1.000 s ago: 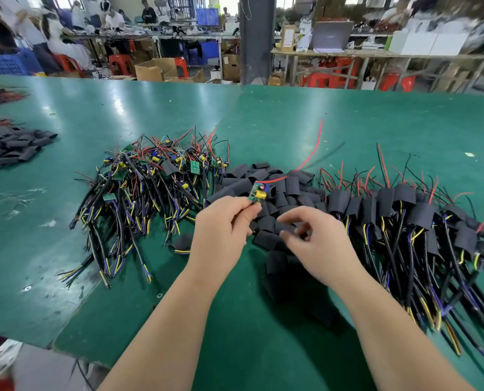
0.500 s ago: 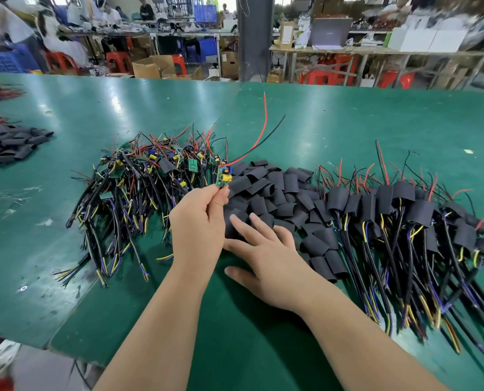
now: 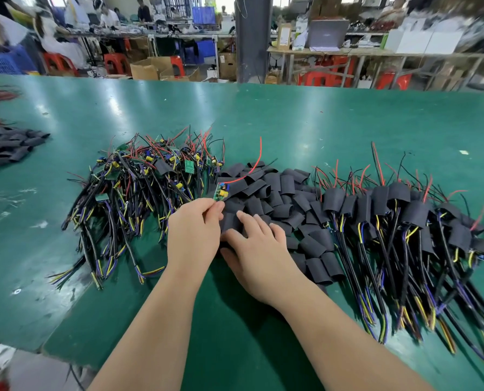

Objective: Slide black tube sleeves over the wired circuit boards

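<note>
The left hand [image 3: 193,232] pinches a wired circuit board [image 3: 221,192] just above the loose sleeves [image 3: 280,190]. The right hand [image 3: 256,249] lies flat on them, fingers apart, apparently gripping none. A flattened sleeve could snag on the board's components.

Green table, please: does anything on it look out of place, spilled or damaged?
Mostly orderly. One black sleeve lies among the unsleeved wired boards, apart from the loose sleeve heap. A small pale scrap lies on the table at far right.
</note>
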Motion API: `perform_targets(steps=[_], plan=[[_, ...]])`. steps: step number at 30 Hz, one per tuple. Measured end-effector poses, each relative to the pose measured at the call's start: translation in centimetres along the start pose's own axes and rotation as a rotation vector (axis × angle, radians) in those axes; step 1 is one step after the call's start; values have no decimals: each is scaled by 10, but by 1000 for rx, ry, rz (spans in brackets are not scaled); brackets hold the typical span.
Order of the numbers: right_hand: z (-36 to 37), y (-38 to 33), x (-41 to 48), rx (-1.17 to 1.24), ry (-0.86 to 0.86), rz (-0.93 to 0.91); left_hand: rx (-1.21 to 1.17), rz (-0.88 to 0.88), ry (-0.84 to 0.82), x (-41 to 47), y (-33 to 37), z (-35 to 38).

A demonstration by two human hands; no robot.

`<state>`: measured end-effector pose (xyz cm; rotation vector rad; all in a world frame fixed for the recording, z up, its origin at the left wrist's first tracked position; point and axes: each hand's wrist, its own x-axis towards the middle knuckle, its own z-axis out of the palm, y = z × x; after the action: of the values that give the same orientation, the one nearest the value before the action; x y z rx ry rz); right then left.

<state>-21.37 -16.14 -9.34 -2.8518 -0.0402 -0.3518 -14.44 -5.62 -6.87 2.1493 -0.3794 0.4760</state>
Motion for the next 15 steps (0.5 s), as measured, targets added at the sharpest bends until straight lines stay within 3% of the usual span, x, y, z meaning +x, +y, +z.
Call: perform_targets(steps=[10,15], plan=[[-15,-4,2,224,299,5,15,-59,-75,-1,4,-2],[-17,-4,2,268,269,-23,24,-81,-97,0,3,-2]])
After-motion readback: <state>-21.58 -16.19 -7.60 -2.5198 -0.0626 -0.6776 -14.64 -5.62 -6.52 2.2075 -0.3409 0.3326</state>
